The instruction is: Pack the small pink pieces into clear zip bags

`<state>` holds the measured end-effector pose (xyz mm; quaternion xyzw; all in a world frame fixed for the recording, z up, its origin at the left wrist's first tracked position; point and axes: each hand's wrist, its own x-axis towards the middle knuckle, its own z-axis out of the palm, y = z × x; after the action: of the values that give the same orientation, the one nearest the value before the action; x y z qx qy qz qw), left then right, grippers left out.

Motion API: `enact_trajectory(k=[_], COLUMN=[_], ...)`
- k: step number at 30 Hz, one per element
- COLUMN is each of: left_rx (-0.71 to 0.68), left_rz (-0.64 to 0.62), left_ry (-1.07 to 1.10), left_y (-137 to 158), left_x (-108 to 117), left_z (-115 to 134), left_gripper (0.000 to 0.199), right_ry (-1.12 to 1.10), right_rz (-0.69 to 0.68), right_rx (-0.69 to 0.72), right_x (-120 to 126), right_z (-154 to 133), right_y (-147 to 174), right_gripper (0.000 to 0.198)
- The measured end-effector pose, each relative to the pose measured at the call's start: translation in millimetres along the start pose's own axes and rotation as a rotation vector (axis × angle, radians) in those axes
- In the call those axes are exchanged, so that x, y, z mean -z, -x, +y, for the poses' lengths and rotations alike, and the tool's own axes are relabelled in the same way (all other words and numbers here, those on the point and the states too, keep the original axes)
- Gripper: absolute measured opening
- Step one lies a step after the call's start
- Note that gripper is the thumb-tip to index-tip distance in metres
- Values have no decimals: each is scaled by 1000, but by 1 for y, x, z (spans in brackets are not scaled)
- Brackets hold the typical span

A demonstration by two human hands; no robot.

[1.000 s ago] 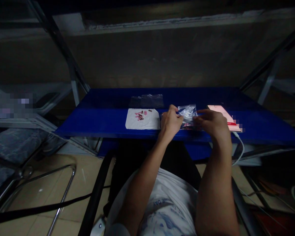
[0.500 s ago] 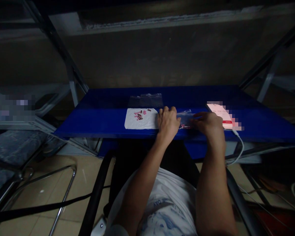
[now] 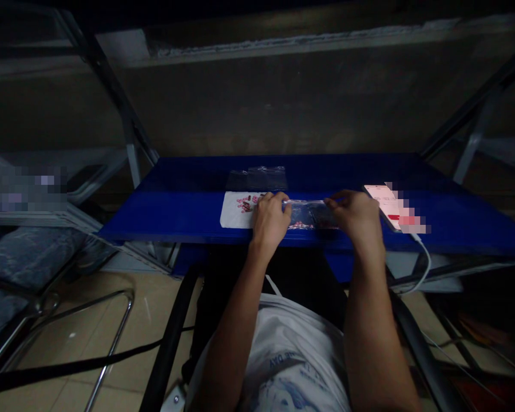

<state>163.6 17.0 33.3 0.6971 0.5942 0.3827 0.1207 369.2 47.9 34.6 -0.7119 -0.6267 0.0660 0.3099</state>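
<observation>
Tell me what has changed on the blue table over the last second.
The left hand has moved left and now covers the right part of the white sheet. The right hand has shifted less, also left, away from the phone. The clear plastic between them lies flatter, with more showing. I can't tell whether either grip changed. The sheet, phone and rear bags stayed put.

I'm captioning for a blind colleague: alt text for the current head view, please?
A person's left hand and right hand handle a clear bag containing pink pieces on a blue table, between a white sheet and a lit phone.
</observation>
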Motion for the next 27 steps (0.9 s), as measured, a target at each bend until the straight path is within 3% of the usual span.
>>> enact_trajectory(k=[4, 7, 10, 17, 24, 27], left_rx=[4, 74, 52, -70, -170, -157], left_rz=[74, -1, -66, -139, -99, -56], left_ry=[-6, -47, -169, -299, -311, -243], left_y=[-35, -72, -98, -111, -115, -114], left_x=[18, 15, 1, -27, -28, -21], left_z=[-34, -54, -63, -65, -60, -54], left_gripper=[19, 20, 27, 15, 22, 24], right_ry=[-64, 28, 125, 215, 182, 71], right_rz=[-213, -259, -332, -413, -394, -298], right_rx=[150, 94, -18, -98, -116, -47], right_x=[-33, -60, -77, -91, -88, -80], right_z=[-51, -77, -91, -94, -91, -81], right_y=[-34, -68, -92, -109, -119, -118], right_gripper=[26, 37, 54, 57, 47, 43])
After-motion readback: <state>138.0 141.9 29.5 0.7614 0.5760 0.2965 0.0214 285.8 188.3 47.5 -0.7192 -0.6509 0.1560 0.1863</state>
